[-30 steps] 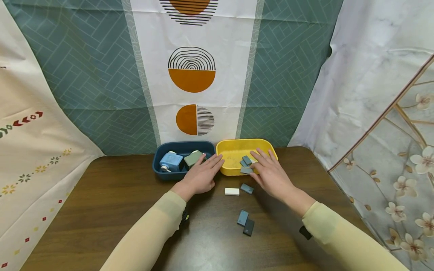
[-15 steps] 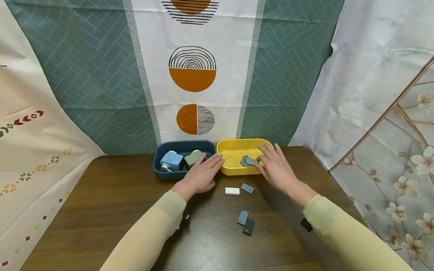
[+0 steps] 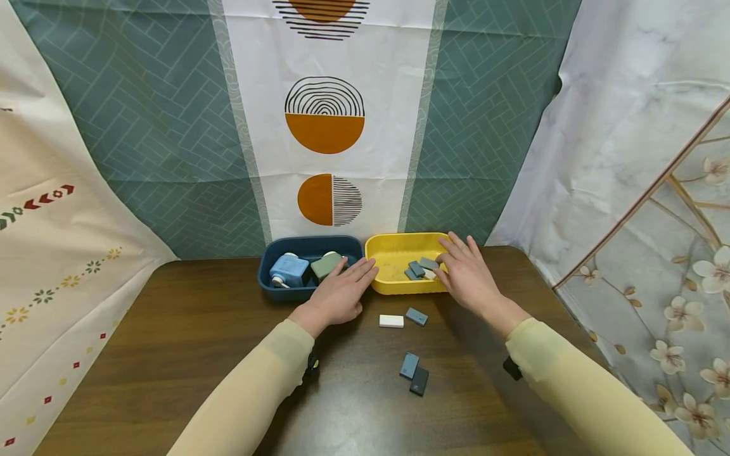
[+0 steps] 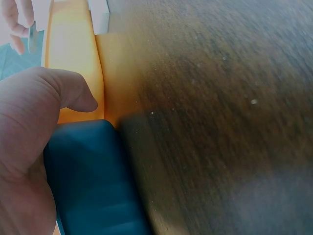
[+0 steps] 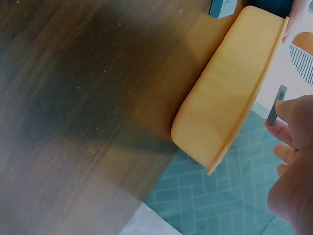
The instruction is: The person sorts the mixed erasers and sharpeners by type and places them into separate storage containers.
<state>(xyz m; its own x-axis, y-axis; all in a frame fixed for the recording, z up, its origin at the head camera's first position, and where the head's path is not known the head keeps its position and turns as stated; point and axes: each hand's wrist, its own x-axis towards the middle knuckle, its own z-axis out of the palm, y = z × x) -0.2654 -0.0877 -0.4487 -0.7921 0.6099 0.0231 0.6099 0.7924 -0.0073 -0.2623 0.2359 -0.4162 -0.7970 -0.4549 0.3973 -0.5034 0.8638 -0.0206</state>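
My right hand (image 3: 470,278) is over the right part of the yellow tray (image 3: 393,244), pinching a flat grey-blue tile (image 5: 276,106) between thumb and fingertip. In the right wrist view the tile is above the tray's rim. Below it in the tray lie a few more grey-blue tiles (image 3: 417,268) and a white tile (image 3: 429,274), partly covered. My left hand (image 3: 336,297) rests with extended fingers across the dark blue tray (image 3: 310,242) and the yellow tray's near left corner. Its thumb (image 4: 80,98) shows in the left wrist view.
Two bottles, one light blue (image 3: 291,271) and one green (image 3: 325,266), lie in the dark blue tray. On the brown table (image 3: 188,354) are a white tile (image 3: 391,321), a grey-blue tile (image 3: 416,316), and, nearer, a blue-grey tile (image 3: 409,365) touching a black one (image 3: 419,382).
Reaching among the tiles in the yellow tray, my right hand has picked up a grey-blue tile and moved slightly right and back with it. The left hand has stayed in place.
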